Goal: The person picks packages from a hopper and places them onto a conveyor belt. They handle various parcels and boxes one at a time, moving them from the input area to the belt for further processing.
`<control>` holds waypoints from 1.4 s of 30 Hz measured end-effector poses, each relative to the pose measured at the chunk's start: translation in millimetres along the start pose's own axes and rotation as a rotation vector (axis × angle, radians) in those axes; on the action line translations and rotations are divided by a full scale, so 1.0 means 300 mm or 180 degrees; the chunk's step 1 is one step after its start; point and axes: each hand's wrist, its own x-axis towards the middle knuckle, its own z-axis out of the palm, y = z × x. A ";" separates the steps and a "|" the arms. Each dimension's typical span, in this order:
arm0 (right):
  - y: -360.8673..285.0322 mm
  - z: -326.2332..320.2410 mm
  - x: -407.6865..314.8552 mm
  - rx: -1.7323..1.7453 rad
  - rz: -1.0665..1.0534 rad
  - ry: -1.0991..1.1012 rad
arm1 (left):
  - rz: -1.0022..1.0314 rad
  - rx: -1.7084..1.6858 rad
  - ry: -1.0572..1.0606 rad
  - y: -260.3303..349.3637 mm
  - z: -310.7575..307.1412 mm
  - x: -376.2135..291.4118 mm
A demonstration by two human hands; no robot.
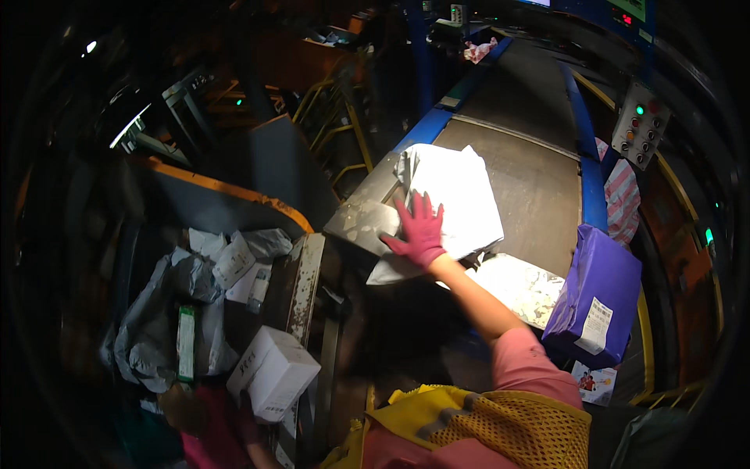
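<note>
My right hand [419, 231], in a pink-red glove, lies flat with fingers spread on a white plastic mailer bag [463, 199] at the near end of a conveyor belt [527, 176]. Low on the left, in shadow, my gloved left hand [251, 425] is against the lower side of a white cardboard box [275, 372]; its grip is mostly hidden. That box sits tilted beside a worn metal edge. Beyond it are a grey plastic bag [146, 334], a narrow green and white box [186, 343] and several small white parcels [234, 261].
A purple wrapped parcel [603, 293] with a label stands at the belt's right near corner. Blue side rails [593, 187] border the belt. A button panel [641, 126] is at the right. An orange-edged bin wall [234, 190] and yellow railings [351, 135] stand at the left.
</note>
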 end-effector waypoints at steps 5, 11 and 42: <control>0.292 -0.031 -0.010 -0.0763 -0.0761 -0.0915 | -0.0891 -0.0155 -0.0168 -0.031 -0.030 0.010; 0.415 -0.019 -0.022 -0.2059 0.0357 -0.1332 | -0.1356 -0.0163 -0.0205 0.012 -0.034 -0.030; 0.129 -0.100 -0.026 0.9027 0.3968 0.1571 | 0.0922 0.0386 -0.0191 0.144 0.499 -0.214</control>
